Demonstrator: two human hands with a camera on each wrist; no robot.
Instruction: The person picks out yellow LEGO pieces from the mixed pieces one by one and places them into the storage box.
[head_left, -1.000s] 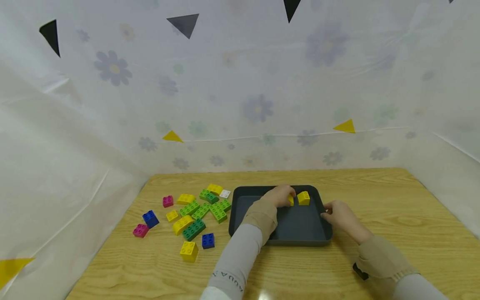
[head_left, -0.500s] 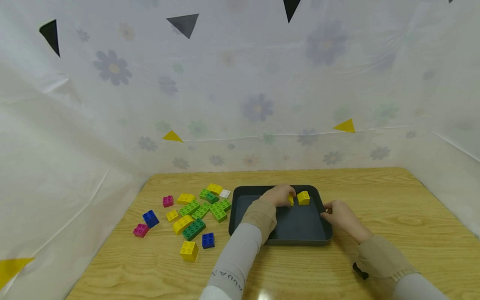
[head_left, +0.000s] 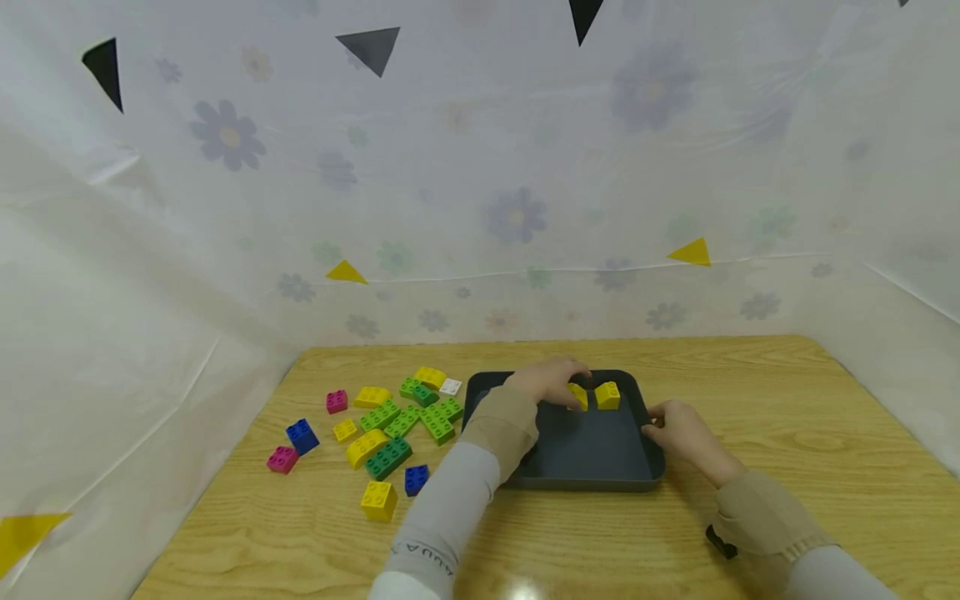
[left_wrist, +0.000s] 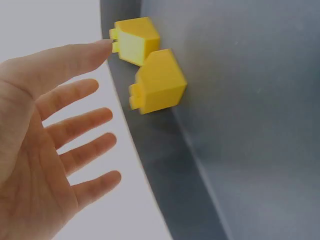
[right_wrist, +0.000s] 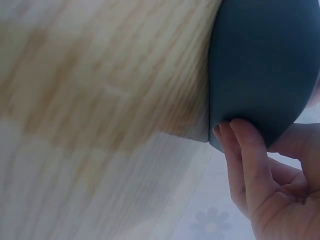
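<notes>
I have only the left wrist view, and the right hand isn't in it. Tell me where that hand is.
Observer: The right hand grips the right edge of the dark tray.

Operator: Understood. Now count the blue pieces for me; none show here.

Observer: Two are visible: one blue block farther out and another blue block closer in, both on the table left of the tray.

Operator: Tell me which visible piece on the table lies nearest the person.

Observer: A yellow block with studs on top, a little nearer than the closer blue one.
</notes>
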